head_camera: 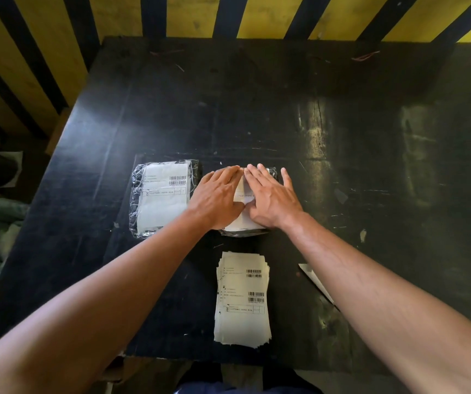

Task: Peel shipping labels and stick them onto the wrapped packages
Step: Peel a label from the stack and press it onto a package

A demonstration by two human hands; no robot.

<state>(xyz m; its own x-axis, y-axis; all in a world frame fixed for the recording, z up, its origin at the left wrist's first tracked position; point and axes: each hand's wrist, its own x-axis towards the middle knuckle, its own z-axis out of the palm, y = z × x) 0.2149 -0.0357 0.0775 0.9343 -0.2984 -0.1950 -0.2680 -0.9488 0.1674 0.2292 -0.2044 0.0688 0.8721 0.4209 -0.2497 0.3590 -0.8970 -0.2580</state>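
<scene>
Two packages lie on the black table (328,123): a labelled package (163,197) left of the middle package (244,230), where the left hand (217,197) and right hand (271,197) press a label (242,199) flat, fingers straight. Nearer than it, a label stack (242,300).

Brightness: dim overall; the black table (257,115) swallows most detail.
Light source: from above and the far side, leaving pale sheen toward the table's right edge and far left corner.
Glare: highlights on the plastic-wrapped package (162,198).
Shadows: soft, under both forearms.
Distortion: wide-angle; table edges bow, striped wall (228,15) fans outward.
Blur: forearms soften near the bottom corners.
</scene>
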